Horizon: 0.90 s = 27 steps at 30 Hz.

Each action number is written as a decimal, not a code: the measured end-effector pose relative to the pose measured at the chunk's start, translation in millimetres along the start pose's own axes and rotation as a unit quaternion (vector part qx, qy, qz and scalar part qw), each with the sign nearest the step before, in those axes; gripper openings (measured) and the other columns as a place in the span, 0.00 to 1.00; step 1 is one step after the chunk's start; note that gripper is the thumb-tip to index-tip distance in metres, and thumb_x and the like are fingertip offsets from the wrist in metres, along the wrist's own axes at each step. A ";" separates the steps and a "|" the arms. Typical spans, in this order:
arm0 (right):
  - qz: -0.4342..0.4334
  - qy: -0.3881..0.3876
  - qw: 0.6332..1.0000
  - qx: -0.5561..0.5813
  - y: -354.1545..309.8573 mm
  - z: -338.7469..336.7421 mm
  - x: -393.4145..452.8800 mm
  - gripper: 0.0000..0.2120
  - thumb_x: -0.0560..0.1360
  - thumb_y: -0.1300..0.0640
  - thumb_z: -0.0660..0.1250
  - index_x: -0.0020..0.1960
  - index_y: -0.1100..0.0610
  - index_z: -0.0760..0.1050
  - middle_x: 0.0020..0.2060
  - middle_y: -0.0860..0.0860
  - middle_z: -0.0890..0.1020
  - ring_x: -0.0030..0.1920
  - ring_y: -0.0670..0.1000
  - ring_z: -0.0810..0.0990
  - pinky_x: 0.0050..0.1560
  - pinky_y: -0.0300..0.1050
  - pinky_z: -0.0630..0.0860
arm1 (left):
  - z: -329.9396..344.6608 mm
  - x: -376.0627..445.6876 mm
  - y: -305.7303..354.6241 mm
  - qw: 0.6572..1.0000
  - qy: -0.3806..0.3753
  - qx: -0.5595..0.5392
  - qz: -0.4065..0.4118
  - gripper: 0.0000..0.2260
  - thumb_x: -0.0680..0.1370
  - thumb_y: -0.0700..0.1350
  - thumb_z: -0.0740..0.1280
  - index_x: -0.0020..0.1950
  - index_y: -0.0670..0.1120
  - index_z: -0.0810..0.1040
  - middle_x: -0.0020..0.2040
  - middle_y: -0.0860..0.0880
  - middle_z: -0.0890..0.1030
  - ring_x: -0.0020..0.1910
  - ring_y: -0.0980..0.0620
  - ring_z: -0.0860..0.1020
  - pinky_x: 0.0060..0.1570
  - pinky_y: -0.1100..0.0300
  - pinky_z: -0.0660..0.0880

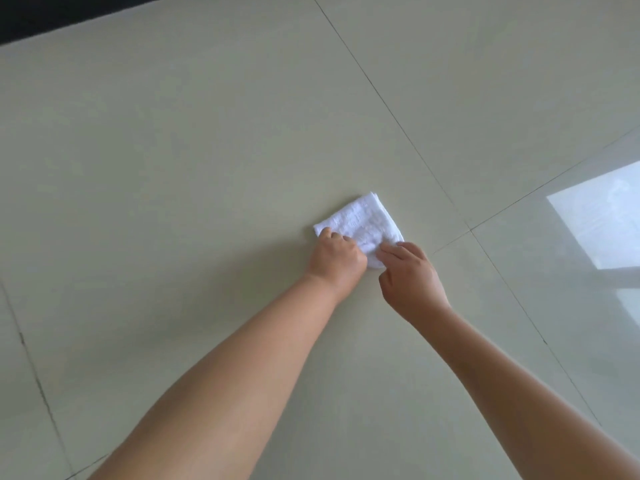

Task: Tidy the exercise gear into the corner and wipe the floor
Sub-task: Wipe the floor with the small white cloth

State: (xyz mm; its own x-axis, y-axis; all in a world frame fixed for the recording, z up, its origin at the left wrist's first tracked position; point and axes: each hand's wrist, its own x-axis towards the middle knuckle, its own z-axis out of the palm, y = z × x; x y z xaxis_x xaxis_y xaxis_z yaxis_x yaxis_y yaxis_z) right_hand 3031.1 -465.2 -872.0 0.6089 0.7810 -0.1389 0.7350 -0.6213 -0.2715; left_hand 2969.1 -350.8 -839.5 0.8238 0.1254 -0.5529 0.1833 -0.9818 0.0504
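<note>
Both hands gripped the folded white cloth (pixel 360 225) on the tiled floor (pixel 173 168), left hand (pixel 336 254) at seven o'clock, right hand (pixel 412 275) at five; flat, even pressure would probably wipe best.

We have one view only, from a wide-angle camera on the person's head, facing forward and steeply down onto the pale tiled floor (pixel 173 150). We take the white cloth (pixel 360 223) as our landmark: it sits just right of centre, at arm's reach from the lens. Beyond it, at the upper left corner, a dark strip (pixel 52 12) borders the floor; to its right lies a bright window reflection (pixel 602 220).
</note>
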 end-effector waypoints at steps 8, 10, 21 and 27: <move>-0.036 -0.163 0.986 -0.007 -58.3 -9.7 -61.0 0.12 0.70 0.64 0.69 0.53 0.56 0.81 0.44 0.53 0.84 0.50 0.59 0.79 0.56 0.51 0.69 | 48.4 -98.1 -27.8 0.998 -0.017 -0.065 -0.004 0.13 0.82 0.43 0.57 0.60 0.41 0.76 0.61 0.44 0.78 0.62 0.43 0.75 0.57 0.55 0.71; -0.048 -0.205 0.978 -0.007 -81.0 -11.3 -70.4 0.17 0.76 0.57 0.64 0.65 0.52 0.73 0.54 0.51 0.80 0.60 0.55 0.73 0.63 0.45 0.62 | 59.6 -130.2 -44.9 0.998 -0.017 -0.063 0.003 0.15 0.83 0.47 0.54 0.62 0.42 0.75 0.63 0.44 0.76 0.63 0.43 0.74 0.57 0.54 0.71; -0.282 -0.134 0.949 -0.034 -283.6 15.5 -109.5 0.01 0.56 0.58 0.71 0.28 0.55 0.80 0.24 0.47 0.81 0.23 0.52 0.79 0.33 0.40 0.70 | 116.5 -329.1 -160.7 0.965 -0.012 -0.241 -0.097 0.14 0.83 0.46 0.53 0.40 0.42 0.68 0.38 0.48 0.67 0.44 0.48 0.68 0.42 0.59 0.63; -0.366 -0.351 0.842 -0.185 -454.0 -36.1 -177.9 0.13 0.78 0.52 0.62 0.55 0.55 0.81 0.50 0.52 0.83 0.53 0.55 0.79 0.51 0.44 0.72 | 160.7 -507.3 -181.5 0.954 -0.021 -0.243 -0.173 0.13 0.82 0.45 0.55 0.58 0.40 0.75 0.57 0.43 0.77 0.60 0.44 0.73 0.55 0.53 0.71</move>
State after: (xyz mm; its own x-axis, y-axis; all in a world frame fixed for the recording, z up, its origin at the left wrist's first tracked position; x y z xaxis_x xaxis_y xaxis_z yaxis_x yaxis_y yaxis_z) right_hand 2599.8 -324.3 -689.6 -0.2791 0.7269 -0.6275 0.9582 0.1677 -0.2319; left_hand 2431.7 -259.2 -701.9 0.6483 0.4149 -0.6384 0.6766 -0.6985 0.2332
